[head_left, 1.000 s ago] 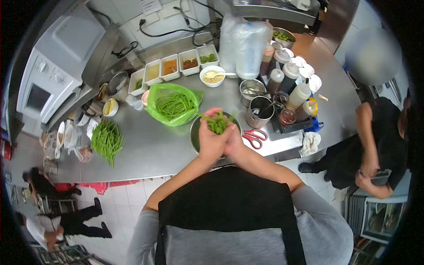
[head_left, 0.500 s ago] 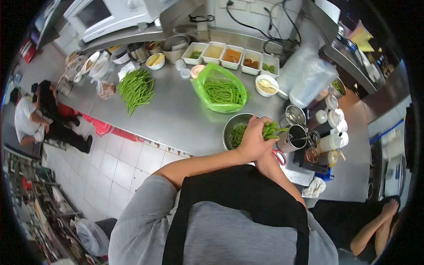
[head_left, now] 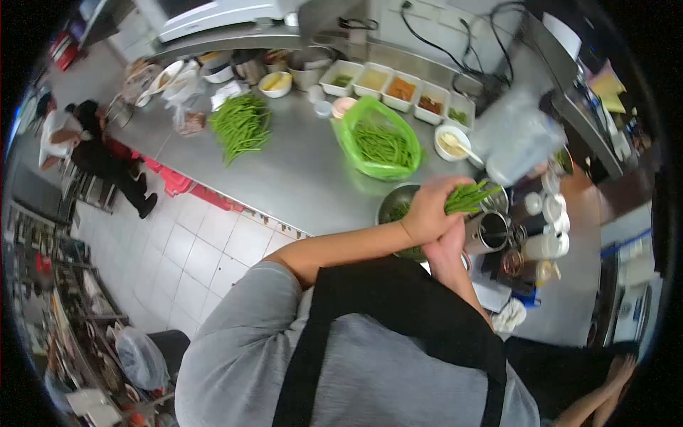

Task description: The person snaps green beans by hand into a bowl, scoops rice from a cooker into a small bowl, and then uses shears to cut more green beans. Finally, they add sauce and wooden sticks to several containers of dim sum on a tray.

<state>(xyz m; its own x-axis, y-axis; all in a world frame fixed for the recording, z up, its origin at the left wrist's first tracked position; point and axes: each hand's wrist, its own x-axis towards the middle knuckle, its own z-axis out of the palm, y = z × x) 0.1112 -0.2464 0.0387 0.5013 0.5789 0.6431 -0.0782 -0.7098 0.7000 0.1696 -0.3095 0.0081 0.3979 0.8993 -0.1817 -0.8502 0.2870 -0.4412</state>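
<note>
We curl our left hand (head_left: 432, 210) round beans (head_left: 467, 198) near the surface's (head_left: 295, 174) front edge, our right hand (head_left: 447, 249) below, its opening and hold unclear.

- We see white floor tiles (head_left: 192, 220).
- Our steel counter (head_left: 284, 178) meets a pale wall (head_left: 391, 35).
- Crowded shelving (head_left: 60, 313) stands on our left.

The held beans (head_left: 466, 198) are bright green and the pile (head_left: 242, 124) a similar green; the bag (head_left: 346, 142) is lime. The apron (head_left: 413, 306) is plain black, the shirt (head_left: 235, 334) mottled grey, the counter (head_left: 299, 171) silvery grey. White tubs (head_left: 395, 104) hold orange, reddish-brown, pale yellow and green food (head_left: 401, 90). Thin dark lines grid the white floor (head_left: 206, 245); the cloth (head_left: 509, 315) is white.
</note>
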